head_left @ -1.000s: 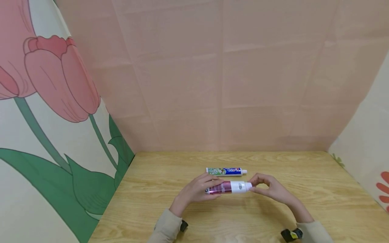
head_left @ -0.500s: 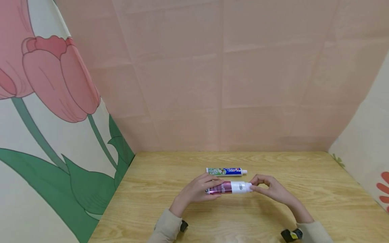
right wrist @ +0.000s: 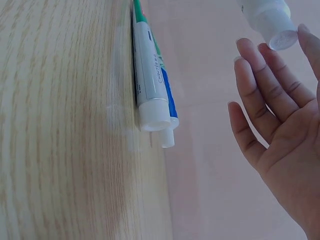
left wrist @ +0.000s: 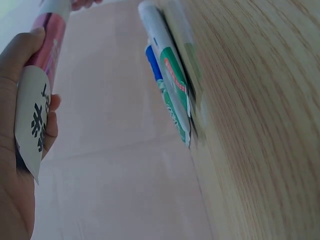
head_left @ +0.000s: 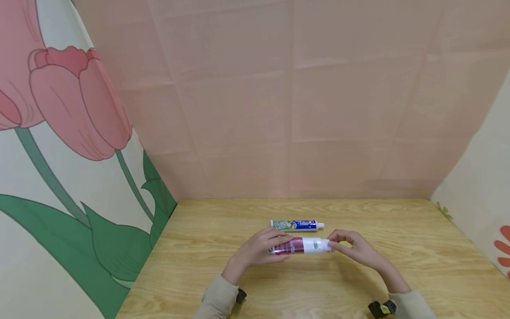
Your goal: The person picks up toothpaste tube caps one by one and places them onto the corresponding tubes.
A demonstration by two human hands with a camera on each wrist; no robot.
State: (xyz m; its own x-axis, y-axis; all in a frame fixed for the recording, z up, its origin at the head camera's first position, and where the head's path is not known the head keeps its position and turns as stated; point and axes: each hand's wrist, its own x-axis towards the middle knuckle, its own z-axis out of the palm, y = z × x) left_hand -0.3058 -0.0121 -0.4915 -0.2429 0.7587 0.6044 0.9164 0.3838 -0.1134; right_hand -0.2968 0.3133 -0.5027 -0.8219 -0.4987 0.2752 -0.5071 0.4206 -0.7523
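My left hand [head_left: 260,247] grips a toothpaste tube [head_left: 296,246], metallic pink toward its crimped end and white toward its cap. The tube lies sideways above the table, its cap pointing right. At that end my right hand [head_left: 356,249] pinches the white cap [head_left: 326,245] between thumb and forefinger. In the right wrist view, the thumb and fingertips meet the sides of the cap [right wrist: 283,40], while the other fingers extend loosely. The left wrist view shows the left thumb across the tube [left wrist: 37,107], with dark lettering near its crimped end.
Behind the hands, a blue and green toothpaste tube [head_left: 299,226] lies on the wooden table [head_left: 223,217]. Beside it lies a white and green tube [right wrist: 150,75], hidden in the head view. A pink cloth wall [head_left: 287,110] stands at the back.
My right thumb and forefinger have shifted slightly at the cap, the thumb moving a little upward. My left hand and the tube have stayed in nearly the same place.
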